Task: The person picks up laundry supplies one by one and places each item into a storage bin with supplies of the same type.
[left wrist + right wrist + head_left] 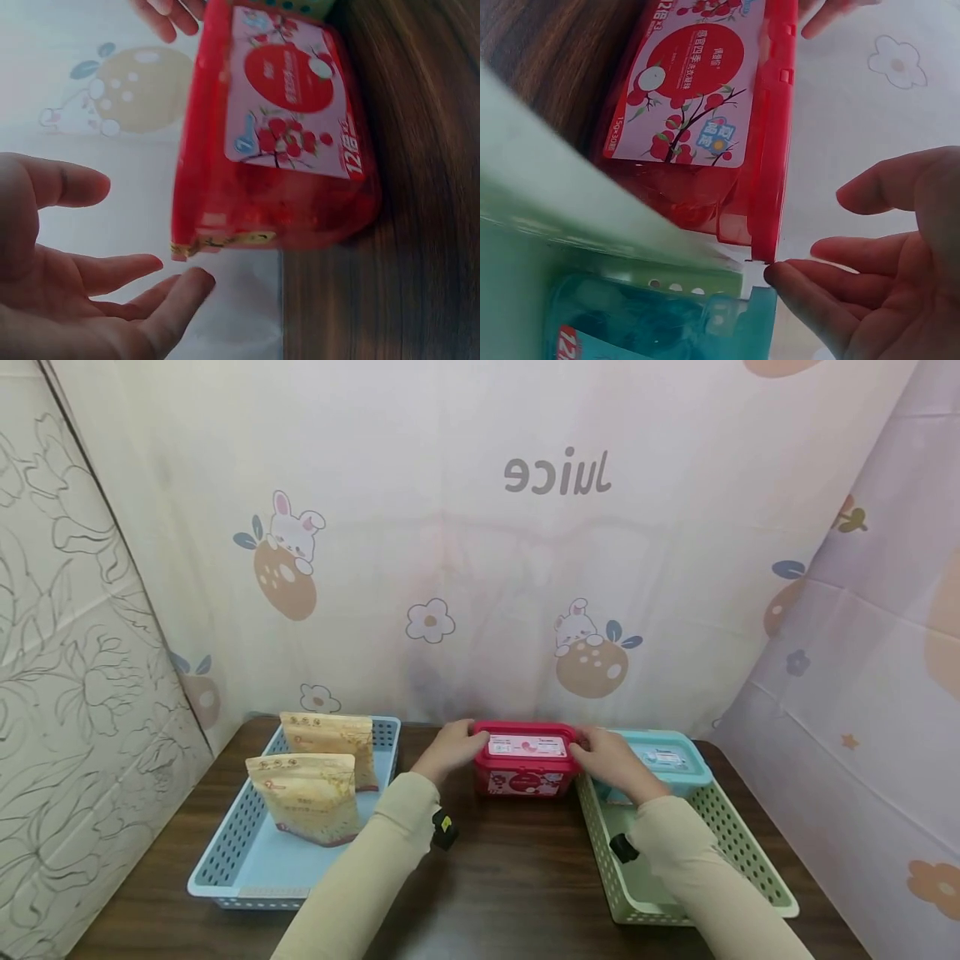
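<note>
A red tub of laundry pods (523, 781) with a red lid and a pink label sits on the dark table, between the two baskets. My left hand (452, 750) is at its left end; in the left wrist view the fingers (187, 296) are spread and loosely bent, the tips close to the lid's edge. At the other end is my right hand (611, 758), its fingers (810, 296) relaxed and one fingertip right at the lid corner. A similar teal tub (663, 760) stands in the back of the green basket (622, 902), just right of the red one.
On the left, a light blue basket (225, 852) holds two yellow pouches (307, 797) standing upright. The patterned curtain (480, 568) hangs right behind the table's back edge. Brown wooden tabletop (495, 877) lies between the baskets, under my forearms.
</note>
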Demonstrator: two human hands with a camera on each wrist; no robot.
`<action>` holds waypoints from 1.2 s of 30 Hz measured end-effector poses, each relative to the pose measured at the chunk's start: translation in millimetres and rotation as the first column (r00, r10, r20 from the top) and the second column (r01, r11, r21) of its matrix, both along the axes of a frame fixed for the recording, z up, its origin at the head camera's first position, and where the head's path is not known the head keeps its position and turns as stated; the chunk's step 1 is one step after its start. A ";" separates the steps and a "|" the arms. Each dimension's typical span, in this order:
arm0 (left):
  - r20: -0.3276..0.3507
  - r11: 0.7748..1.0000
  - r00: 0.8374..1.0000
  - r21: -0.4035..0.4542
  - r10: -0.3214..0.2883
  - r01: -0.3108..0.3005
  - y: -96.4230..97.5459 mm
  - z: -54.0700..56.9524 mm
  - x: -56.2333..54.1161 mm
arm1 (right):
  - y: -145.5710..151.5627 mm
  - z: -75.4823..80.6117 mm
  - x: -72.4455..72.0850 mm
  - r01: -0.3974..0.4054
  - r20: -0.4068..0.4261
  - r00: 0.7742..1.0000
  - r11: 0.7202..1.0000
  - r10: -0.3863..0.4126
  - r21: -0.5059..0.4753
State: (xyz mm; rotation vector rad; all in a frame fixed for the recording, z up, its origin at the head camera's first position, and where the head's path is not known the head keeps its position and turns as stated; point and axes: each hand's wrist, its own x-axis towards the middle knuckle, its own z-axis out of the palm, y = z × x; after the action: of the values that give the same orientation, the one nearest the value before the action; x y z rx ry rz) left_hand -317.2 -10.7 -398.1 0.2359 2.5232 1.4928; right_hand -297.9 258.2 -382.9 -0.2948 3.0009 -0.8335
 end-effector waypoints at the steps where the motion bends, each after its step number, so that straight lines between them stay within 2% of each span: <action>1: -0.010 1.000 1.000 -0.021 0.005 -0.005 0.5 -0.8 -1.1 | -0.8 -0.1 -1.2 -0.001 -0.007 1.000 1.000 0.002 0.020; 6: -0.059 0.994 0.998 -0.104 0.011 -0.017 3.6 -6.6 -9.5 | -4.2 -0.3 -9.8 -0.001 -0.005 1.000 0.995 0.001 0.095; 12: -0.115 0.991 0.993 -0.134 0.011 -0.026 5.9 -9.0 -16.0 | -4.9 1.5 -22.9 0.030 0.056 0.998 0.992 -0.037 0.125; 19: -0.130 0.988 0.992 -0.152 0.004 -0.023 6.2 -7.7 -17.4 | 1.5 0.4 -36.1 0.048 0.043 0.998 0.986 -0.055 0.157; 25: -0.122 0.989 0.993 -0.149 -0.007 -0.012 5.7 -6.6 -14.6 | 5.4 -2.6 -37.6 0.037 0.010 0.999 0.985 -0.039 0.168; 36: -0.173 0.975 0.985 -0.220 -0.030 -0.009 7.8 -7.7 -14.7 | -0.3 -1.6 -34.1 0.027 -0.029 0.999 0.970 -0.021 0.241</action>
State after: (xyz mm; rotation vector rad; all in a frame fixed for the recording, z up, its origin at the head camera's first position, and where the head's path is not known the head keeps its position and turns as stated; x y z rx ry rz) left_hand -331.9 -2.9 -405.8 0.3583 2.7935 1.2228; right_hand -332.0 257.9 -384.5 -0.2657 3.0925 -0.4599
